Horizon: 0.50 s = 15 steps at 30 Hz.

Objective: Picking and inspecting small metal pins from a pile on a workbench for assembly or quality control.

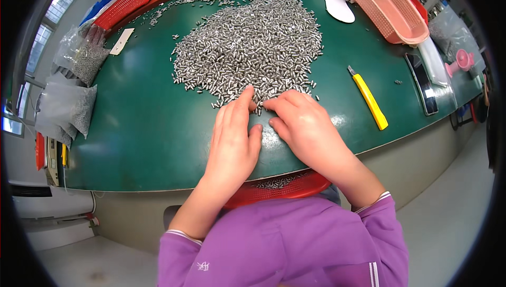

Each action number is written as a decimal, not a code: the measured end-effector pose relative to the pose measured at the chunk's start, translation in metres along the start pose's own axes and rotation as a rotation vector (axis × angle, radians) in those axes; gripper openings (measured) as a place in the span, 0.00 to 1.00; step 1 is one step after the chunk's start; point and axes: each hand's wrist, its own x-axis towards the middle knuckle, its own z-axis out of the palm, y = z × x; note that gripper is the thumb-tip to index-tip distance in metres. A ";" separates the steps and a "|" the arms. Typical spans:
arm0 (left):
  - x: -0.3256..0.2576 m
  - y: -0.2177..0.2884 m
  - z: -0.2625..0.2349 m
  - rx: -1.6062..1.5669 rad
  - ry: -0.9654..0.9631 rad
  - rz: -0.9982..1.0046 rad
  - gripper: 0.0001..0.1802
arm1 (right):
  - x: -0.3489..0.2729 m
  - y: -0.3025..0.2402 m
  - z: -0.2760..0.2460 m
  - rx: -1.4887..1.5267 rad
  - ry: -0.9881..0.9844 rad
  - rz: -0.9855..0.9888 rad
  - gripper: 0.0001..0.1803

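Sets the left hand [232, 134] and the right hand [305, 123] at the near edge of a heap of small silvery metal pieces [247, 47], just beyond the fingertips on a green table [142, 129]. Stretches the left fingers forward nearly straight, with the thumb apart. Bends the right fingers inward toward the left index, again with the thumb apart. Shows a few pieces between the two index fingertips; gives no clear view beneath the right palm, so impossible to say about a grip there.

Has a yellow cutter knife [370, 100] right of the right fingers, with a dark phone [421, 84] farther right. Has a pink basket [369, 10] and a white oval sheet [336, 3] ahead and right of them.

Shows, ahead and left of the left fingers, a pale tag [122, 42], too small to read, and left of them, clear bags [66, 102]. Bears a small white mark [203, 266] on the purple garment [279, 234], below the left fingers. Holds more pieces in a red basket [300, 187] below both hands.
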 end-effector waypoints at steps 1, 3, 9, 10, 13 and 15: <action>0.000 -0.001 0.000 -0.018 -0.003 -0.006 0.40 | 0.001 -0.002 0.001 0.003 -0.003 -0.001 0.14; -0.002 -0.002 0.000 -0.038 -0.007 -0.016 0.39 | 0.000 -0.005 0.002 0.028 -0.023 0.017 0.13; -0.013 0.000 -0.006 -0.109 -0.066 -0.068 0.39 | -0.010 -0.005 0.002 0.137 -0.052 -0.053 0.09; -0.017 0.000 -0.007 -0.128 -0.064 -0.057 0.39 | -0.012 -0.005 0.001 0.139 -0.055 -0.052 0.09; -0.018 0.004 -0.010 -0.180 -0.046 -0.055 0.37 | -0.013 -0.007 0.000 0.136 -0.036 -0.026 0.11; -0.019 0.006 -0.010 -0.213 -0.029 -0.065 0.36 | -0.012 -0.009 -0.001 0.152 -0.028 0.008 0.10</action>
